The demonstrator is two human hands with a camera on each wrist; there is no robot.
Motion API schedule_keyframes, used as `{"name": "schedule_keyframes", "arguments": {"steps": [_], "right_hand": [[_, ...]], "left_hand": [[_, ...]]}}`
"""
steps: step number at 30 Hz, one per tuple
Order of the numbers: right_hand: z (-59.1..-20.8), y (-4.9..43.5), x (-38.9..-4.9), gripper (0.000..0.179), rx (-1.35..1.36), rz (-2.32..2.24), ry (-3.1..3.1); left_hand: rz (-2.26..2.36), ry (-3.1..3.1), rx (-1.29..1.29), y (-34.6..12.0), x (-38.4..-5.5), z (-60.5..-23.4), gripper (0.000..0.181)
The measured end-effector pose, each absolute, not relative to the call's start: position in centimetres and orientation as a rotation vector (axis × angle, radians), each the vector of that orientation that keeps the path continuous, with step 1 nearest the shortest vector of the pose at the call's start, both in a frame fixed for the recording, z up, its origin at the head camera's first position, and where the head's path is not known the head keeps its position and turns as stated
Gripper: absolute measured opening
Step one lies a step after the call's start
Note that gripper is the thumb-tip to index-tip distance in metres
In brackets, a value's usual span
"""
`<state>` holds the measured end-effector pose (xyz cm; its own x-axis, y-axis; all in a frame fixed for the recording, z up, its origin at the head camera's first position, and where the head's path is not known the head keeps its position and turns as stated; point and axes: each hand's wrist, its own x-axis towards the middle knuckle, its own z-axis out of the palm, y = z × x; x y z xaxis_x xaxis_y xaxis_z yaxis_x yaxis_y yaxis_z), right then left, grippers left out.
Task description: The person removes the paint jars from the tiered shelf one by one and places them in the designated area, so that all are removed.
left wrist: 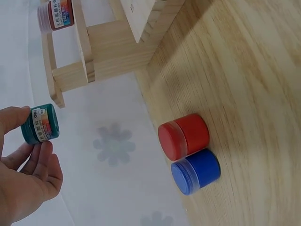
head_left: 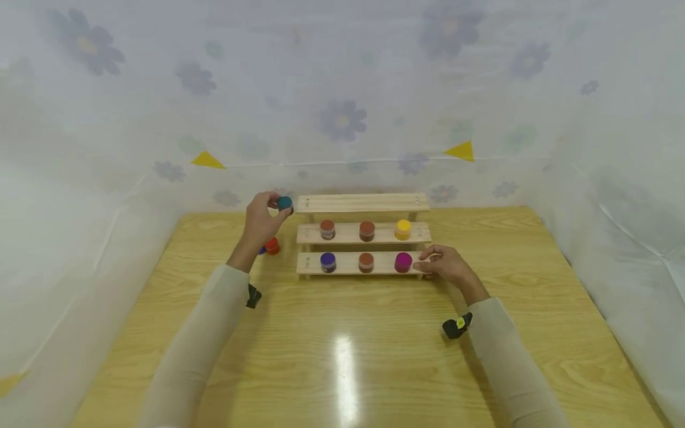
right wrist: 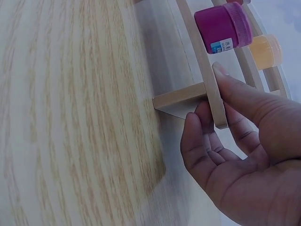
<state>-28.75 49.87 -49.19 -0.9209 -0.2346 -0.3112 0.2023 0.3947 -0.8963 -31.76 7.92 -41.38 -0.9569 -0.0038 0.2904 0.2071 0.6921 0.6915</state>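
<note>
My left hand (head_left: 262, 220) holds a teal paint jar (left wrist: 41, 124) between thumb and fingers, raised beside the left end of the top step of a three-step wooden rack (head_left: 348, 204). With my right hand (right wrist: 244, 141) I grip the right end of the rack's lowest step, thumb on top and fingers curled beneath. Near that thumb stands a magenta paint jar (right wrist: 216, 28), apart from it. A purple-blue jar (head_left: 328, 263) and a brown jar (head_left: 366, 263) share that step. On the middle step are two brownish jars (head_left: 327, 230) and a yellow jar (head_left: 403, 230).
A red jar (left wrist: 188, 136) and a blue jar (left wrist: 202, 168) stand side by side on the wood-grain table (head_left: 299, 345), left of the rack. Behind the table hangs a pale flowered sheet (head_left: 278, 89) with yellow triangles (head_left: 207, 160) on it.
</note>
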Motion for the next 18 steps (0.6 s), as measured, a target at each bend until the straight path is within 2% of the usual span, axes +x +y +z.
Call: {"name": "schedule_keyframes", "arguments": {"steps": [18], "right_hand": [[-49.0,49.9,-28.7,0.032,-0.065,-1.531,2.277]], "left_hand": [[-1.125,-2.685,-0.044,5.0,-30.9,-44.4,0.043]]}}
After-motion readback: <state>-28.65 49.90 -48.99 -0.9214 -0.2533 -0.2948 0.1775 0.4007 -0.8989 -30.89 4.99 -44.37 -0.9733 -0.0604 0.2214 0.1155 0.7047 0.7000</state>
